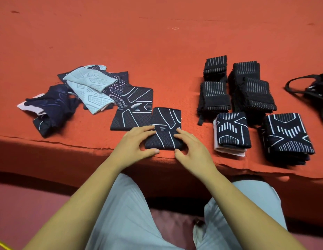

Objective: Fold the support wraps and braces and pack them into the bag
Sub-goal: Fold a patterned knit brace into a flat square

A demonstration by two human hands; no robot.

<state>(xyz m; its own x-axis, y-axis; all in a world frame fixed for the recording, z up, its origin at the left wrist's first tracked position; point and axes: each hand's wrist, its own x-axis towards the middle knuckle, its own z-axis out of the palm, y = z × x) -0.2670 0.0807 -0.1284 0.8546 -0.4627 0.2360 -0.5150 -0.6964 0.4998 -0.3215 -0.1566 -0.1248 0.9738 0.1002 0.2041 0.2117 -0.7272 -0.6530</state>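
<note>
**Brace half-folded at near edge of tabletop**

Red cloth-covered tabletop (157, 42) across the whole upper view, front edge nearest the person.

Far left: loose heap of unfolded braces (75, 94), dark navy and pale grey mixed, overlapping, none squared up.

Right of centre: black striped wraps (234, 89), folded and stacked in a tight cluster, piles touching one another.

Near right: folded brace stack (287, 136), dark with white line pattern, several layers deep, close to the front edge.

Centre: flat dark brace (133, 107), unfolded, lying between the heap and the piece under the hands, its near right corner overlapped by that piece.

Extreme right edge: black bag (317, 94), only partly in view, strap looped out on the cloth, well apart from the hands.

Just left of the big stack: smaller folded brace (231, 130) set on top of a pale pink one.

Centre front: brace in work (165, 130), near half doubled over, fold line crosswise.

Left hand (137, 143) on its left side, fingers narrow-spread and pressing the fold, thumb along the near edge. Right hand (191, 148) on its right side, same posture: fingers laid on the fold, thumb at the near edge.
</note>
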